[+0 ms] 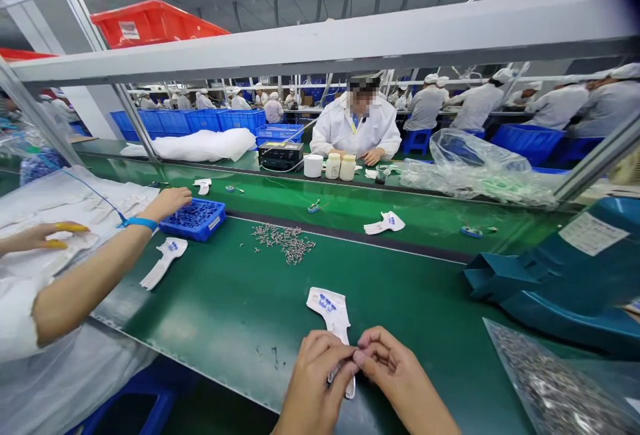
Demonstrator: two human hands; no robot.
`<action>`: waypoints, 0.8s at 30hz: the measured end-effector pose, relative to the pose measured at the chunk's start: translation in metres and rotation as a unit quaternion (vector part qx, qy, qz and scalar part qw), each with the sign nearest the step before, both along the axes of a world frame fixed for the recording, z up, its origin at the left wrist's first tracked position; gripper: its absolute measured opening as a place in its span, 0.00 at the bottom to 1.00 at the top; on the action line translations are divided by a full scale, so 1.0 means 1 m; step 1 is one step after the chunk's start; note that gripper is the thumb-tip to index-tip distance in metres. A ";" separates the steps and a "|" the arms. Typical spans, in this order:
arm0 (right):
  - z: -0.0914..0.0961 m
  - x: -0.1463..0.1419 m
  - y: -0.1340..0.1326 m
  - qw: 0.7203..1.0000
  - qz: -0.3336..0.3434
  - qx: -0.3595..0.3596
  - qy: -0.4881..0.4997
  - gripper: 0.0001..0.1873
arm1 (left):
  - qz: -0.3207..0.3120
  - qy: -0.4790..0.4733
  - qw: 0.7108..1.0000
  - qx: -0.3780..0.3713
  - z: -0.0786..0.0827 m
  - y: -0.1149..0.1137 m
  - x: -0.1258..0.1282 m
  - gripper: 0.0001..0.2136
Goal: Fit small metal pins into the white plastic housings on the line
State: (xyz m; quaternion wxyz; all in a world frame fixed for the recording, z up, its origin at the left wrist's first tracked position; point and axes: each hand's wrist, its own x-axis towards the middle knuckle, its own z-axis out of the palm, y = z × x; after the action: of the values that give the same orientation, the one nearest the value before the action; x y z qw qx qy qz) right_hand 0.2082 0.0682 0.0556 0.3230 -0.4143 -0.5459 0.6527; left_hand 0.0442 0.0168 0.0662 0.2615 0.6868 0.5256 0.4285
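Observation:
A white gun-shaped plastic shell (pixel 341 318) with small blue pieces in its wide end lies on the green work surface in front of me. My left hand (pixel 317 375) is over its handle, fingers curled, with a few tiny greyish metal bits showing in them. My right hand (pixel 393 371) meets it there, thumb and forefinger pinched together at my left fingertips. Whatever sits in that pinch is too small to make out. Beyond my hands lies a loose pile of tiny metal parts, probably screws (pixel 293 245).
At left, a co-worker's hand (pixel 170 203) reaches into a blue tray (pixel 213 221) of small blue parts, near another white shell (pixel 167 258). A conveyor belt (pixel 280 196) carries more shells. On the right are a teal bin (pixel 565 275) and a clear bag of metal parts (pixel 560 381).

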 end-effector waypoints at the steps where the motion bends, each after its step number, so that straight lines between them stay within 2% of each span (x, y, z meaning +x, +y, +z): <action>1: 0.001 -0.001 -0.001 1.000 -0.003 0.002 -0.004 0.20 | 0.007 -0.006 1.000 -0.008 0.002 0.000 0.000 0.07; 4: 0.006 -0.002 -0.002 0.999 -0.011 0.019 -0.036 0.20 | 0.047 -0.008 0.999 -0.009 0.005 0.000 0.002 0.04; 7: 0.011 -0.004 -0.002 0.997 0.002 0.031 -0.066 0.20 | 0.090 0.026 0.995 0.044 0.004 -0.002 0.005 0.03; 10: 0.014 -0.004 -0.001 0.997 0.014 0.032 -0.070 0.19 | 0.104 0.074 0.986 0.110 0.001 -0.004 0.007 0.03; 13: 0.020 -0.003 0.001 0.995 0.038 0.039 -0.080 0.18 | 0.101 0.095 0.981 0.138 0.000 -0.005 0.006 0.05; 16: 0.030 -0.002 0.003 0.989 0.080 0.049 -0.115 0.16 | 0.086 0.088 0.986 0.108 0.000 -0.007 0.000 0.04; 19: 0.041 -0.004 0.007 0.975 0.113 0.079 -0.176 0.14 | 0.088 0.094 0.991 0.046 0.000 -0.009 -0.010 0.15; 21: 0.047 -0.006 0.011 0.958 0.118 0.117 -0.233 0.13 | 0.087 0.115 0.989 0.018 -0.001 -0.010 -0.013 0.21; 24: 0.051 -0.011 0.017 0.927 0.130 0.176 -0.306 0.11 | 0.071 0.154 0.986 -0.004 -0.003 -0.009 -0.013 0.22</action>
State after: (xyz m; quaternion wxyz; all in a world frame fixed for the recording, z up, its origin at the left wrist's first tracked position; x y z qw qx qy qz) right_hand 0.1976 0.0852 0.1067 0.1206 -0.4557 -0.7735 0.4237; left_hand 0.0308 0.0073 0.0630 0.1496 0.7043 0.6088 0.3332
